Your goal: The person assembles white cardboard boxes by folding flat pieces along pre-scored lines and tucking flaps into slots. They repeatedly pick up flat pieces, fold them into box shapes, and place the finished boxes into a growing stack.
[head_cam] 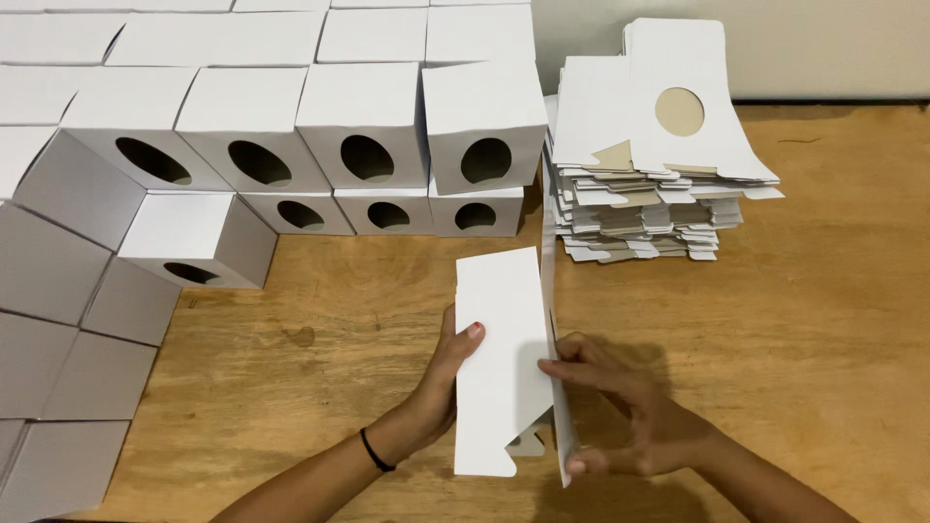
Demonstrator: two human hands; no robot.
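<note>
- Nearest the camera, a white carton blank [504, 358] stands partly folded on the wooden tabletop [804, 339]; everything else is placed from it.
- Left of it, the left hand [448, 373] has its fingers closed on the blank's left edge.
- Behind it to the left, many finished boxes [363, 131] with oval holes sit in rows (a good share done).
- Right of it, the right hand [630, 412] pinches the upright side panel.
- Behind it to the right, a tall stack of flat blanks [649, 184] remains unfolded.

Two hands, the left hand [441, 383] and right hand [630, 407], one flat white carton [499, 358], one stack of unfolded cartons [654, 184], and more than a dozen folded boxes [363, 126], eight showing oval holes.
</note>
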